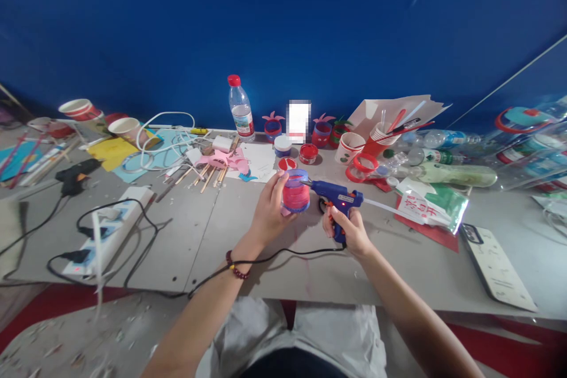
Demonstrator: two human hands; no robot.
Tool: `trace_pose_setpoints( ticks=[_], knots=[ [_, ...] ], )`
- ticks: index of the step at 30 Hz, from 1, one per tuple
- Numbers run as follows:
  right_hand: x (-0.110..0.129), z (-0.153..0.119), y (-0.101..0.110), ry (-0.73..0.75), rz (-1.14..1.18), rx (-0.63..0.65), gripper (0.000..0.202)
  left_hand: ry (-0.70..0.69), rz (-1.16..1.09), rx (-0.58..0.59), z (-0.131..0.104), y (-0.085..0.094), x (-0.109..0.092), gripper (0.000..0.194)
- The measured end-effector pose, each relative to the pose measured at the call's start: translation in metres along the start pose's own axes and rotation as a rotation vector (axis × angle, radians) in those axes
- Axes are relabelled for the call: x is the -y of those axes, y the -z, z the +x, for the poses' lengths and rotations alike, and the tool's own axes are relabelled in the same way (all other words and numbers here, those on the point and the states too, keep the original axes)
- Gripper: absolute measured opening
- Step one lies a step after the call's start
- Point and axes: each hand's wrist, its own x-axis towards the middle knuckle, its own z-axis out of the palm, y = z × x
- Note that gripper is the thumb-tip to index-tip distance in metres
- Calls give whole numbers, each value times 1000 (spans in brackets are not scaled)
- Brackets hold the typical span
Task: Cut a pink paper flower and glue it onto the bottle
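My left hand [271, 208] is closed around a small red and blue cup-like craft piece [296, 196], held above the table. A blue hot glue gun [335, 199] is gripped in my right hand [351, 229], its nozzle pointing left and close to the upper rim of the craft piece. Whether the nozzle touches the rim I cannot tell. A red light glows on the gun's side, and a white glue stick [381, 207] sticks out of its back. The gun's black cord [283, 253] runs leftward across my left wrist.
Behind my hands stand paint jars [309, 153], paper cups [349, 147] and a water bottle [241, 112]. Wooden sticks and pink paper [224, 159] lie left of centre. A power strip [110, 233] is at left, a phone [498, 266] at right. Plastic bottles [456, 174] lie right.
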Motion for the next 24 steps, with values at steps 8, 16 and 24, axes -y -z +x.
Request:
trace_pose_setpoints(
  ticks=[8, 16, 24],
  knots=[
    [1, 0, 1, 19, -12, 15, 51, -22, -11, -34, 1, 2, -2, 83],
    [5, 0, 0, 30, -30, 22, 54, -17, -11, -37, 0, 0, 1, 87],
    [1, 1, 2, 44, -16, 11, 54, -8, -22, -32, -2, -1, 3, 87]
  ],
)
